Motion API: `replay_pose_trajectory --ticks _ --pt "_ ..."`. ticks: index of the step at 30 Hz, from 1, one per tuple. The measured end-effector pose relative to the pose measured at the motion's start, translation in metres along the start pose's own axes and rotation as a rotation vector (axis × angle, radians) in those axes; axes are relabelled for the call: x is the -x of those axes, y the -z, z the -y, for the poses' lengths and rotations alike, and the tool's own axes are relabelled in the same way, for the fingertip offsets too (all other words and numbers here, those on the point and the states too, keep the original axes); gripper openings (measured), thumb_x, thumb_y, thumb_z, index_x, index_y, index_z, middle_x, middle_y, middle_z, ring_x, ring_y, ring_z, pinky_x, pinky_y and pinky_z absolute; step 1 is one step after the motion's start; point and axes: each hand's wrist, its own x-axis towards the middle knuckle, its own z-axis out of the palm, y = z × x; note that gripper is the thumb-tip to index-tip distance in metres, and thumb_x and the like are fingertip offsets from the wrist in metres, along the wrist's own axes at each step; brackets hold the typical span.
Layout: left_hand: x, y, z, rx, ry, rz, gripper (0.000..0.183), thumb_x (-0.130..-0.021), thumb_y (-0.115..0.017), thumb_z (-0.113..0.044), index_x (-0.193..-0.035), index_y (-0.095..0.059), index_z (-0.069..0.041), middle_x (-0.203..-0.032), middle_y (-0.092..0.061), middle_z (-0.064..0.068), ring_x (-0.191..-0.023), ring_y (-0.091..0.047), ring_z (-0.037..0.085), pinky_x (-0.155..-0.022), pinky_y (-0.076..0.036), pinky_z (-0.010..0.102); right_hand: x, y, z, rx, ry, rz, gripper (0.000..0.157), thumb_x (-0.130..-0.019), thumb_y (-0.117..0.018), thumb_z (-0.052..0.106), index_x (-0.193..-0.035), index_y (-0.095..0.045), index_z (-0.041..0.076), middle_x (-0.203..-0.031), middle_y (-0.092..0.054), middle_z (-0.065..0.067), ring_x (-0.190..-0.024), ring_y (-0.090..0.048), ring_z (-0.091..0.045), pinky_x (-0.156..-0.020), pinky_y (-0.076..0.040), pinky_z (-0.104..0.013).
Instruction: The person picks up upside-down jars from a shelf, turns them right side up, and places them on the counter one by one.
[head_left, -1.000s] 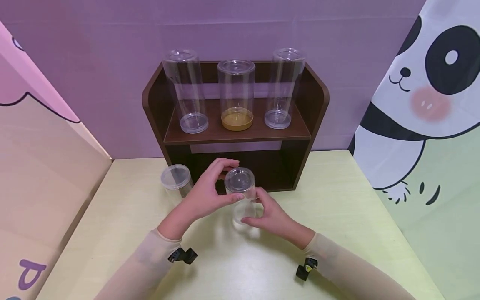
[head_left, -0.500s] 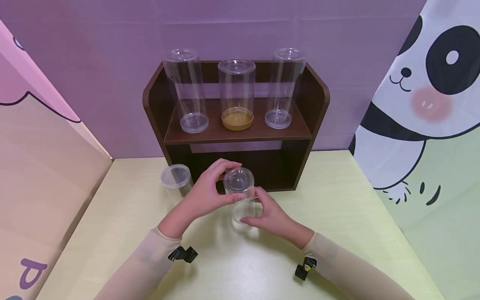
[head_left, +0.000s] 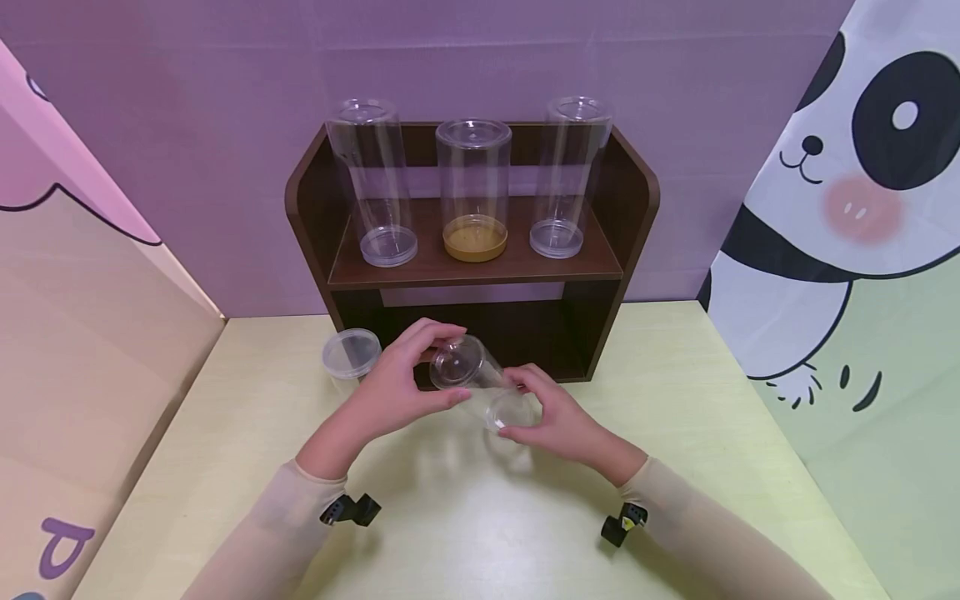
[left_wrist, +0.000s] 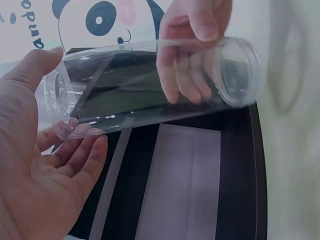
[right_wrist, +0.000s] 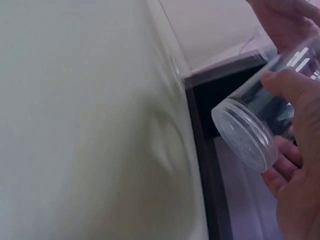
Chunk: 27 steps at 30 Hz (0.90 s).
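Between both hands is a clear plastic jar (head_left: pixel 480 385), tilted and raised off the table. My left hand (head_left: pixel 393 387) grips its upper, base end, thumb and fingers round the wall. Near the lower end my right hand (head_left: pixel 564 422) holds it, thumb on the near side. A translucent lid (right_wrist: pixel 245 135) closes that lower end in the right wrist view. Through the clear wall in the left wrist view, the right hand's fingers (left_wrist: pixel 189 82) show behind the jar. Beside my left hand stands another clear jar (head_left: pixel 351 354), partly hidden by it, with a translucent lid on top.
A dark brown two-tier shelf (head_left: pixel 480 277) stands at the table's back. On its upper tier are a left jar (head_left: pixel 382 196), a middle jar (head_left: pixel 474 179) with an amber bottom, and a right jar (head_left: pixel 570 183). The pale table (head_left: pixel 480 533) spreads in front.
The jar went from upright to tilted and rose from the table, its upper end moving left and its lower end right. My left hand shifted slightly left, my right hand slightly right.
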Motion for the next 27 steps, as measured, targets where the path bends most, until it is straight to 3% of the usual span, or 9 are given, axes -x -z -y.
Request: replay_pose_trajectory --ticks 4,14,21,27 --pt "0.006 0.003 0.005 0.008 0.025 0.004 0.072 -0.089 -0.096 -0.020 -0.153 -0.062 -0.014 -0.137 -0.062 0.000 -0.124 -0.063 0.018 -0.113 -0.057 0.041 0.000 0.014 -0.002 0.009 0.007 0.026 0.075 -0.087 -0.098 0.018 -0.152 -0.062 0.014 -0.140 -0.063 0.003 -0.130 -0.060 -0.022 -0.113 -0.055 -0.045" --pt "0.020 0.002 0.019 0.043 0.097 0.031 0.076 -0.089 -0.095 -0.017 -0.155 -0.058 -0.017 -0.138 -0.062 0.002 -0.128 -0.063 0.022 -0.112 -0.058 0.045 0.002 0.045 -0.005 0.031 0.098 0.025 0.069 -0.086 -0.098 0.014 -0.148 -0.067 0.011 -0.140 -0.067 -0.003 -0.134 -0.060 -0.024 -0.118 -0.049 -0.036" --pt "0.025 -0.003 0.028 0.072 0.110 0.042 0.076 -0.088 -0.096 -0.011 -0.153 -0.057 -0.012 -0.140 -0.063 0.012 -0.126 -0.064 0.028 -0.108 -0.060 0.044 0.001 0.058 -0.002 0.046 0.066 0.049 0.067 -0.087 -0.097 0.015 -0.148 -0.068 0.013 -0.144 -0.065 0.001 -0.137 -0.056 -0.021 -0.118 -0.048 -0.038" --pt "0.031 -0.006 0.035 0.075 0.173 0.065 0.077 -0.087 -0.096 -0.012 -0.152 -0.055 -0.010 -0.146 -0.061 0.015 -0.127 -0.066 0.030 -0.108 -0.060 0.048 0.001 0.065 0.002 0.069 0.044 0.064 0.067 -0.087 -0.097 0.015 -0.148 -0.068 0.013 -0.146 -0.064 0.004 -0.139 -0.054 -0.019 -0.119 -0.048 -0.045"
